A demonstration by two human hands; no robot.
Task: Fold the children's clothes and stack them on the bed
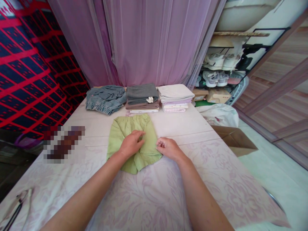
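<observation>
A pair of light green shorts with a gathered elastic waistband lies spread on the cloth-covered table, waistband away from me and leg openings toward me. My left hand is over the middle of the shorts, thumb and fingers apart, with part of the fabric hidden beneath it. At the right side edge of the shorts, my right hand has its fingers curled together on the fabric's edge. The exact pinch is partly hidden by the fingers.
Along the back lie blue denim bottoms, a stack of dark folded clothes and a stack of pale folded clothes. Purple curtains hang behind. A shoe rack and cardboard box stand right. Straps lie front left.
</observation>
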